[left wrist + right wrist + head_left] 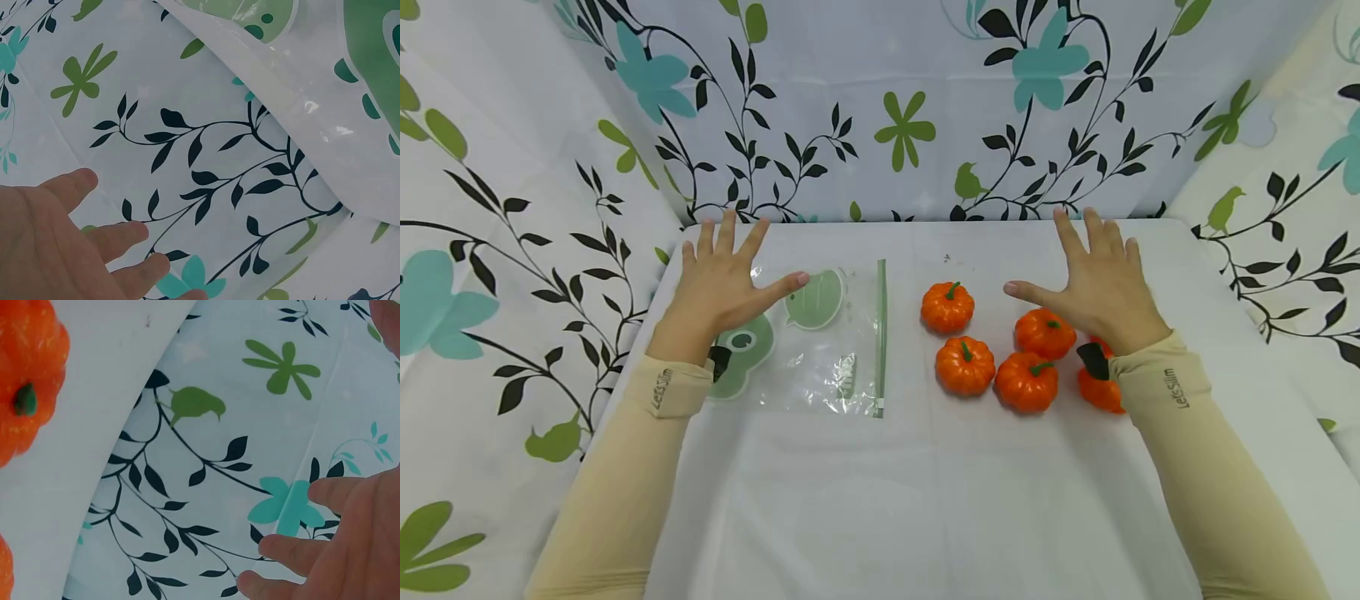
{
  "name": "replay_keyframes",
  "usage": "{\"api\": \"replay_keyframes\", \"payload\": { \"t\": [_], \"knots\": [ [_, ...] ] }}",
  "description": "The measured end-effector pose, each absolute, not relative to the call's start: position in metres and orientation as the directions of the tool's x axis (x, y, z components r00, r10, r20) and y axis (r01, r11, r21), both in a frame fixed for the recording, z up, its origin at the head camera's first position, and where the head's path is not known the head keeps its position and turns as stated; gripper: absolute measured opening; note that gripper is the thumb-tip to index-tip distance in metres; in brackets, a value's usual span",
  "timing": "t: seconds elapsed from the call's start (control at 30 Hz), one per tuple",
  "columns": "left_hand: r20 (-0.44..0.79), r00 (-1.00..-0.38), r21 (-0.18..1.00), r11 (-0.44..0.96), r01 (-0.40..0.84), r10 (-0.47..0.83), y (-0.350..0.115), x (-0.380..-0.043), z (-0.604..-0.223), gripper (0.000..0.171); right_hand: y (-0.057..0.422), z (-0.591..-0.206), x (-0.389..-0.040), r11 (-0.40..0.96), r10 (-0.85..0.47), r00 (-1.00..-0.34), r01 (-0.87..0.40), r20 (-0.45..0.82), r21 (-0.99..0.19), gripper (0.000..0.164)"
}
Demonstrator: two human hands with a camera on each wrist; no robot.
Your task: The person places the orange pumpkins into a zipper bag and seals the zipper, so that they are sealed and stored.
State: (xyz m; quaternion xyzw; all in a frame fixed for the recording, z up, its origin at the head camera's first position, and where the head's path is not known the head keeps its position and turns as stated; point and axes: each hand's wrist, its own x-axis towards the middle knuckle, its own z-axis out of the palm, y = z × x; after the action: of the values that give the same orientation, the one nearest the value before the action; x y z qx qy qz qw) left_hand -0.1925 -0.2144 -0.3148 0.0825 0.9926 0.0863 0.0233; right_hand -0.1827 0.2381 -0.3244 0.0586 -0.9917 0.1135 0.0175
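Note:
My left hand (pixel 718 279) is spread with straight fingers and holds nothing. In the head view it overlaps the left part of a clear plastic zip bag (pixel 797 367) printed with green shapes, which lies flat with its green zip strip (pixel 881 333) on the right. Fingers splayed, my right hand (pixel 1101 279) is likewise bare, above and beside several small orange pumpkins. One pumpkin (pixel 1045 333) sits near its thumb, while another pumpkin (pixel 1099 392) is partly hidden under the wrist. The right wrist view shows a pumpkin (pixel 28 381) with a green stem, apart from the fingers.
Everything lies on a white table (pixel 850 500), whose far edge runs just below the fingertips in the head view. A patterned curtain (pixel 850 75) with leaves and flowers hangs behind and along both sides. Three other pumpkins (pixel 965 367) stand between the bag and the right hand.

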Motion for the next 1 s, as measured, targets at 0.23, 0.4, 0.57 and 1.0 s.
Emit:
{"api": "replay_keyframes", "payload": {
  "t": [0.23,0.4,0.57,1.0],
  "knots": [
    [-0.041,-0.982,0.193,0.966,0.174,0.185,-0.215,-0.191,-0.320,0.106,0.230,-0.323,-0.176,0.941,-0.151,-0.987,-0.159,0.049,-0.297,0.122],
    [-0.045,-0.979,0.231,0.956,0.183,0.198,-0.214,-0.188,-0.326,0.105,0.225,-0.328,-0.170,0.909,-0.195,-0.981,-0.190,0.026,-0.370,0.123],
    [-0.011,-0.975,0.304,0.930,0.206,0.220,-0.209,-0.188,-0.338,0.099,0.219,-0.334,-0.166,0.881,-0.240,-0.970,-0.229,0.027,-0.414,0.123],
    [0.129,-0.971,0.531,0.813,0.237,0.199,-0.153,-0.168,-0.395,0.059,0.201,-0.362,-0.150,0.833,-0.280,-0.959,-0.216,-0.051,-0.509,0.116]
  ]
}}
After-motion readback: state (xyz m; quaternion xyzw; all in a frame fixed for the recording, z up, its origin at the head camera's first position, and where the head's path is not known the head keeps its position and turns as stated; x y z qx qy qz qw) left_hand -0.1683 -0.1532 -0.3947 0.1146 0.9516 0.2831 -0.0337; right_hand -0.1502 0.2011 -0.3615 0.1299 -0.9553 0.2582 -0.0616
